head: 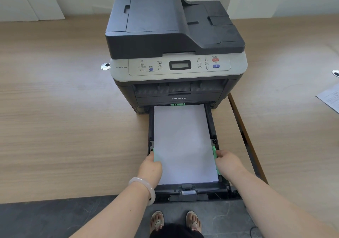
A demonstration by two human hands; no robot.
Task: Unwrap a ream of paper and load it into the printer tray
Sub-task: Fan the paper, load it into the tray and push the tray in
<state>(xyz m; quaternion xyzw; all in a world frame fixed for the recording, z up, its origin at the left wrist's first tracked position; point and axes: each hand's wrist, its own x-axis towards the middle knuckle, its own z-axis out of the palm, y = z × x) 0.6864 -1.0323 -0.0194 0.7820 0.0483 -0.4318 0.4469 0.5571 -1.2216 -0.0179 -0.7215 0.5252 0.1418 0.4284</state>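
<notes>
A dark grey and silver printer (176,41) stands on a wooden desk. Its black paper tray (190,192) is pulled far out toward me, past the desk's front edge. A white stack of paper (183,142) lies flat inside the tray. My left hand (151,168) rests at the stack's left edge, fingers on the green side guide (155,155). My right hand (227,161) touches the green guide (214,152) on the right side of the stack. No wrapper is visible.
The wooden desk (64,127) spreads left and right of the printer, with round cable grommets at left (105,66) and right (336,73). A printed sheet (330,98) lies at the right edge. A seam (245,138) splits the desk. Dark floor and my feet show below.
</notes>
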